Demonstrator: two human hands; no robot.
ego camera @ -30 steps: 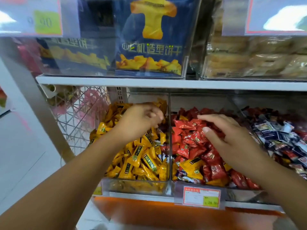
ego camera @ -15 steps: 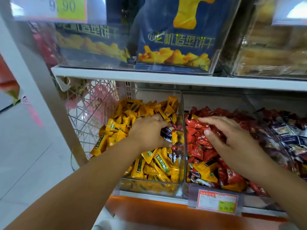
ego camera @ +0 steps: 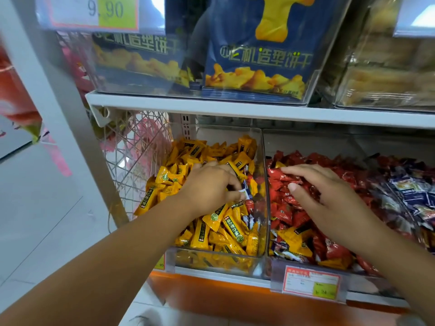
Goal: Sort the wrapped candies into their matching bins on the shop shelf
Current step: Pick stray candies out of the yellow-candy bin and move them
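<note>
A clear bin [ego camera: 235, 264] on the lower shelf holds yellow wrapped candies [ego camera: 226, 224], with a few red and blue-white ones mixed in near its right wall. My left hand [ego camera: 209, 187] is inside it and pinches a blue-and-white wrapped candy [ego camera: 244, 190]. The bin to its right [ego camera: 264, 175] is filled with red candies [ego camera: 289, 208], plus some yellow ones [ego camera: 296, 236] at the front. My right hand [ego camera: 324, 198] lies flat on the red pile with straight fingers. Farther right lie blue-and-white candies [ego camera: 409, 194].
A white shelf board [ego camera: 235, 109] hangs low over the bins, carrying blue biscuit packs [ego camera: 259, 55] in clear boxes. A wire basket [ego camera: 136, 161] sits left of the yellow bin. A price tag [ego camera: 310, 284] hangs on the front rail. A slanted white post [ego camera: 70, 114] stands left.
The view has shifted left and down. My left hand moved lower in the yellow bin and now pinches a blue-and-white candy. My right hand has stayed on the red pile.
</note>
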